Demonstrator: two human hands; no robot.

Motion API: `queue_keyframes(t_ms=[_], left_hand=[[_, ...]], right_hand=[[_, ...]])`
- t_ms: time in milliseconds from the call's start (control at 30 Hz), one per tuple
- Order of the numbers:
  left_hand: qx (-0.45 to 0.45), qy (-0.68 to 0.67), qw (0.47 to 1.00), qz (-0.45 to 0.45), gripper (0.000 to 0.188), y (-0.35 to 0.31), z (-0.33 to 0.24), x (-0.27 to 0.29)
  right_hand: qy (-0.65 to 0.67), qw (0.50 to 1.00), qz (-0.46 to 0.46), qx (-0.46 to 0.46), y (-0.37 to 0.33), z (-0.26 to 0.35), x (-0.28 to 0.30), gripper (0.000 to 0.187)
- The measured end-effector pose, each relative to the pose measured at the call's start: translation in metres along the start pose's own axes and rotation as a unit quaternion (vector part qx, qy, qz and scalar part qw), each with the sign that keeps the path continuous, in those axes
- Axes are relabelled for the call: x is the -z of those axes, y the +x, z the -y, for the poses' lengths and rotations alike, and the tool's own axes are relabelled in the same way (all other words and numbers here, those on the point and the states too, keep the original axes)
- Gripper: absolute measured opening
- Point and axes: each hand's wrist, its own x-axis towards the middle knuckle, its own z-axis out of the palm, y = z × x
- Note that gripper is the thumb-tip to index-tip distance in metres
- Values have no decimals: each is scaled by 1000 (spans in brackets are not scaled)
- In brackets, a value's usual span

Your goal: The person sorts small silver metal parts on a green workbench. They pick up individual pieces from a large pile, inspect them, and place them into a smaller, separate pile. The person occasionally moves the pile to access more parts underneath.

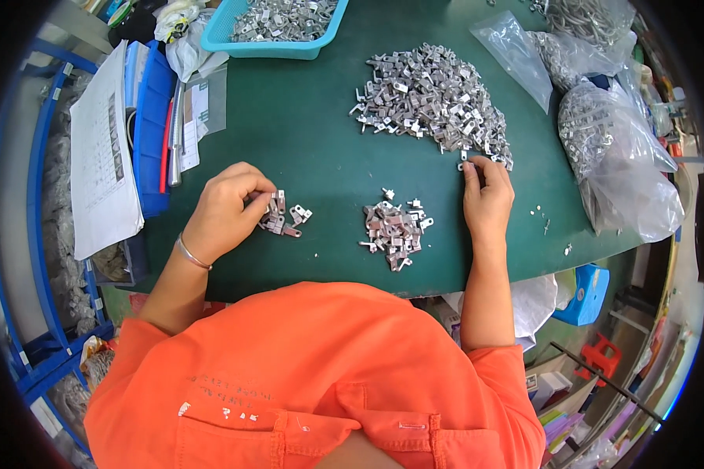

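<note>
My left hand (225,209), with a bangle at the wrist, is closed in a pinch at the edge of a small cluster of metal brackets (292,230). A bracket seems to be at its fingertips, partly hidden by the fingers. My right hand (490,195) pinches a small silver metal bracket (462,159) at the lower edge of a large heap of similar brackets (430,98). Between my hands, nearer to me, lies a medium pile of small brackets (395,232), some with a brownish tint.
A light blue basket (278,51) of metal parts stands at the far edge of the green table (297,141). Clear bags of parts (590,125) lie at the right. On the left, a blue file holder (155,133) and papers (105,156) stand beside blue shelving (39,180).
</note>
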Motion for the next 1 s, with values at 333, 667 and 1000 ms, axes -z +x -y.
queue_keyframes(t_ms=[333, 667, 1000], left_hand=[[-4, -252, 967, 44, 13, 23, -51, -41], [-17, -427, 900, 83, 15, 37, -71, -77], [38, -76, 996, -26, 7, 16, -23, -6]], right_hand=[[671, 716, 140, -129, -30, 54, 16, 16], [611, 774, 156, -65, -44, 69, 14, 21], [-60, 997, -47, 17, 6, 8, -14, 16]])
